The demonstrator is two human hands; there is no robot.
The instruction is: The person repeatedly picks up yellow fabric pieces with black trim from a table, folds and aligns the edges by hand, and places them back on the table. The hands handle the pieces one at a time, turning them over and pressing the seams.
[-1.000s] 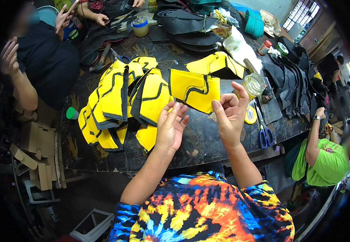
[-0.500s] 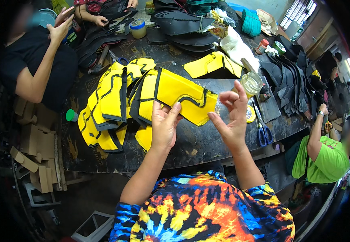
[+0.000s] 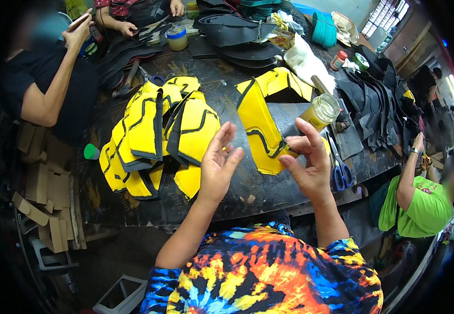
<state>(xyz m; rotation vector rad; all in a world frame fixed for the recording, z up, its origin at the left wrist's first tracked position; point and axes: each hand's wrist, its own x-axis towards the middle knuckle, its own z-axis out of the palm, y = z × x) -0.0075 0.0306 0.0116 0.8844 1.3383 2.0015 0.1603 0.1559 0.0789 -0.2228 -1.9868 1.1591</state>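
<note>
A yellow panel with a curved black strip point(image 3: 258, 123), shaped like a shoe upper piece, hangs from my right hand point(image 3: 311, 165). Thumb and fingers are closed on its right edge. My left hand point(image 3: 218, 162) is apart from the panel, palm facing it, fingers stretched out and holding nothing. Just left of that hand lies a heap of similar yellow panels point(image 3: 146, 123) with black edges, overlapping on the dark table point(image 3: 222, 201). Another folded yellow panel point(image 3: 287, 83) sits beyond the held one. A glass jar of yellowish stuff point(image 3: 321, 111) stands close behind my right hand.
Blue-handled scissors point(image 3: 344, 175) lie at the right, near black cut pieces point(image 3: 368, 99). Farther back are stacked black pieces point(image 3: 235, 34), another jar point(image 3: 176, 39) and a hammer point(image 3: 127, 81). A green-capped bottle point(image 3: 91, 151) stands left. People are at the left, back and right.
My left hand has let go of the panel and drawn back a little. My right hand has taken hold of its edge, and the panel has swung to a steeper angle, farther right.
</note>
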